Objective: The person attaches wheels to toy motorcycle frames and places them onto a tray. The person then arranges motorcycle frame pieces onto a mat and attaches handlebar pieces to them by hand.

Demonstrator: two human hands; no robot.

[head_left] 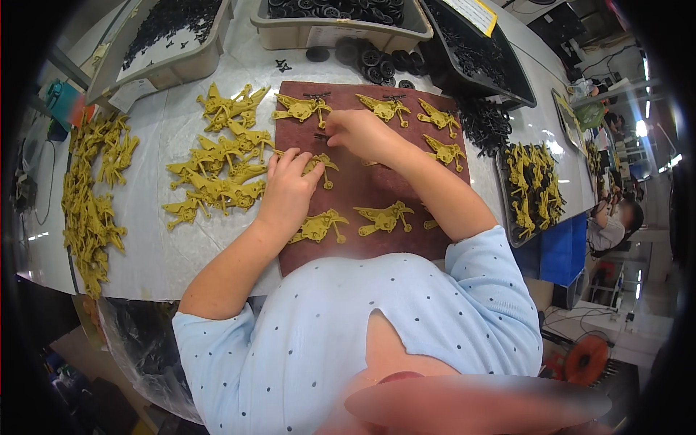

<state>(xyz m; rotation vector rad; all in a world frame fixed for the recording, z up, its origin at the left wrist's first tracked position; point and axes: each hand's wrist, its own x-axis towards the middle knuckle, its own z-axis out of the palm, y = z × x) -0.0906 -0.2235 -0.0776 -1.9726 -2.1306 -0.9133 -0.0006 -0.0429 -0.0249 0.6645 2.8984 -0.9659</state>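
My left hand lies on the left side of the dark red mat, its fingers and thumb closed over a yellow plastic frame that they partly cover. Just beyond it, my right hand pinches a small black bar-shaped part close to that frame. More yellow frames lie spaced out in rows on the mat. The yellow frame at the far left of the mat has a black bar at its top, as does the yellow frame beside it. My right forearm hides part of the middle row.
Loose yellow frames are heaped left of the mat, with a longer pile at the table's left edge. Behind stand grey bins of black wheels and small parts, and a black bin. A tray of yellow-and-black pieces sits right.
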